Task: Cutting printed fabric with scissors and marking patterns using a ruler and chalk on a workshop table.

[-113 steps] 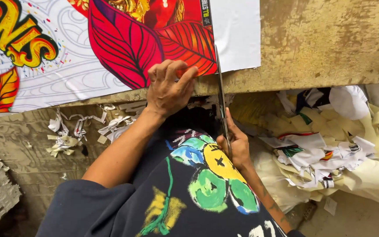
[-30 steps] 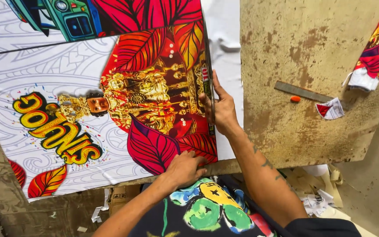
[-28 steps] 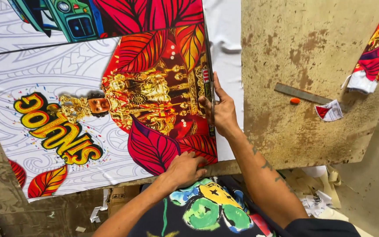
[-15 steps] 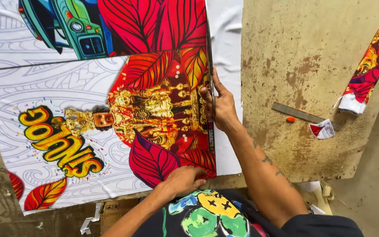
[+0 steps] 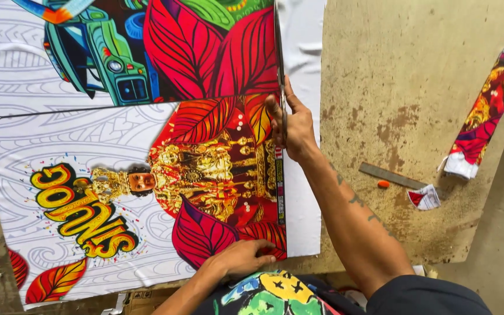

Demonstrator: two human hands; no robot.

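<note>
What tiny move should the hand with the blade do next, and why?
Probably slide the right hand a little farther up the dark seam line, since the colourful printed fabric sheet above looks uncut and the left hand pins its near edge.

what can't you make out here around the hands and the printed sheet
Head view only:
- Tool in the right hand: fingers hide it; only a thin dark edge shows.
- Printed sheet: top and left cut off by the frame.
- Left hand: palm hidden, pressed on the sheet.
- Small orange piece by the metal ruler: too small to identify.
</note>
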